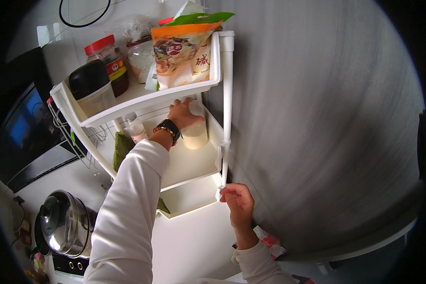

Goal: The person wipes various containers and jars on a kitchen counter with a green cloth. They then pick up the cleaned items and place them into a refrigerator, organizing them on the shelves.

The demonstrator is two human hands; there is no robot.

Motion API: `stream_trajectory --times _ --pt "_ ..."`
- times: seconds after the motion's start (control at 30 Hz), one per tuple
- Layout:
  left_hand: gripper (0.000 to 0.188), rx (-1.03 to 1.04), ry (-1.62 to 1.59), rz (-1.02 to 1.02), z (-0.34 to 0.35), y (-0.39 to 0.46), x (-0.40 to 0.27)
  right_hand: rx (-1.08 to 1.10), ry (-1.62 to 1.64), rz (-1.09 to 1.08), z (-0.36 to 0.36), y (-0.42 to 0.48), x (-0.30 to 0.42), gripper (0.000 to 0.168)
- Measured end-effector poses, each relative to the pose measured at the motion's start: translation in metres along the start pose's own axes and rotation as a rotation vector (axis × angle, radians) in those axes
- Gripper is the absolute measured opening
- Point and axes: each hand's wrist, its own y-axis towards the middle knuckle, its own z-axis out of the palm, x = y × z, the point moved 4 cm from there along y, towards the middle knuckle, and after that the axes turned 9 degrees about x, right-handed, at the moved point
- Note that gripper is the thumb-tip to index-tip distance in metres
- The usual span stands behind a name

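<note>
My left hand (185, 115) reaches in under the top shelf of a white plastic rack (142, 101). Its fingers and thumb are around the upper part of a clear jar (195, 136) holding a pale yellow, grainy substance. The jar stands on the rack's middle shelf (195, 161), close to the right side. A watch and a bead bracelet circle my left wrist. Lower down, my right hand (239, 202) has curled fingers at the front right corner of the bottom shelf (193, 200). Whether those fingers grip the corner or only touch it is unclear.
Above stand a red-lidded jar (113, 67), a black-lidded container (90, 83) and an orange food bag (181, 53). A shaker bottle (135, 127) and green cloth (122, 149) are left of my arm. A steel pot (62, 223) sits lower left; a grey panel (316, 124) rises at right.
</note>
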Motion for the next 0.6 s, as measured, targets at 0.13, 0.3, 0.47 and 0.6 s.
stream_trajectory --times 0.13,0.3,0.47,0.6 --pt "0.098 0.065 0.034 0.174 -0.004 0.007 -0.002 -0.057 -0.031 0.011 -0.009 -0.004 0.004 0.016" --pt "0.098 0.170 0.088 0.372 -0.009 0.012 0.015 -0.075 -0.027 0.030 -0.011 -0.010 0.004 0.016" --pt "0.097 0.180 0.166 0.407 -0.005 0.011 0.017 0.029 -0.012 0.044 -0.001 -0.008 0.000 0.018" --pt "0.095 0.140 0.216 0.332 -0.017 -0.020 -0.011 0.022 -0.075 0.036 0.004 -0.007 0.000 0.015"
